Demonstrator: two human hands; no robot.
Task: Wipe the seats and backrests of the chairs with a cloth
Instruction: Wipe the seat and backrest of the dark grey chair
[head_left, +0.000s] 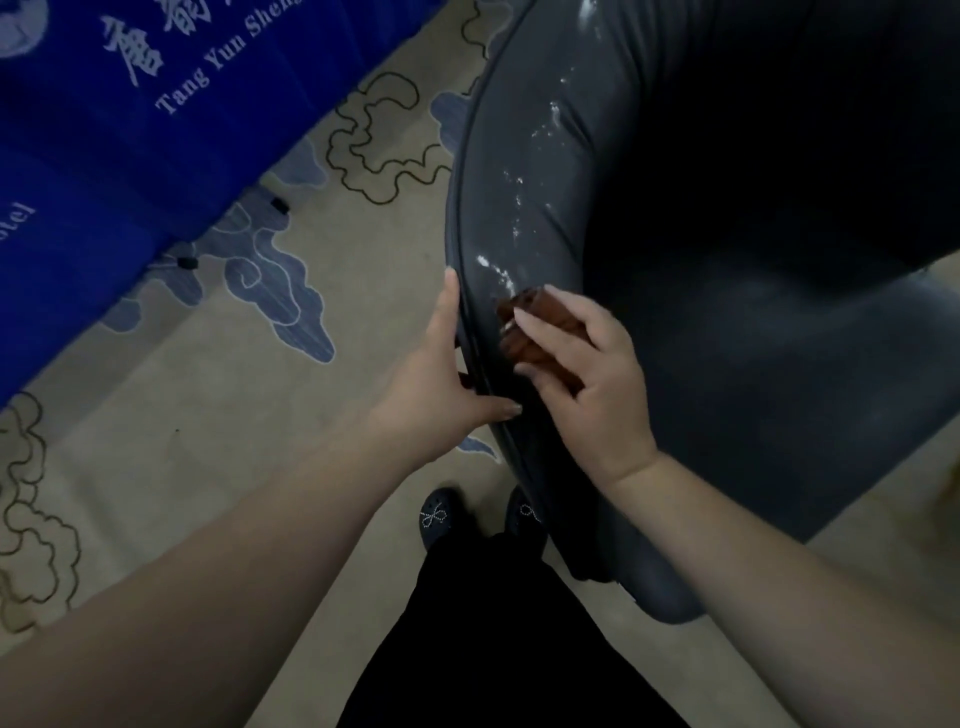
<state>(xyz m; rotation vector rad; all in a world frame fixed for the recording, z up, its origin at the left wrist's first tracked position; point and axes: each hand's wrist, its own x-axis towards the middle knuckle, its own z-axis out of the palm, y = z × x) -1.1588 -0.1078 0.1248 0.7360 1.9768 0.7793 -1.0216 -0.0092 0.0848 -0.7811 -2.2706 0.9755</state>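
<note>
A dark grey padded chair (727, 338) fills the right of the head view, seen from above and behind its curved backrest. White streaks (540, 156) run down the inner face of the backrest. My right hand (587, 384) holds a folded brown cloth (524, 332) against the backrest just below the lowest streak. My left hand (441, 374) grips the backrest's outer rim, fingers along the outside and thumb over the edge. The chair's seat lies in deep shadow.
A blue table skirt with white lettering (130, 130) hangs at the upper left. Beige carpet with blue cloud patterns (249, 322) covers the floor. My feet in dark shoes (441, 517) stand close behind the chair.
</note>
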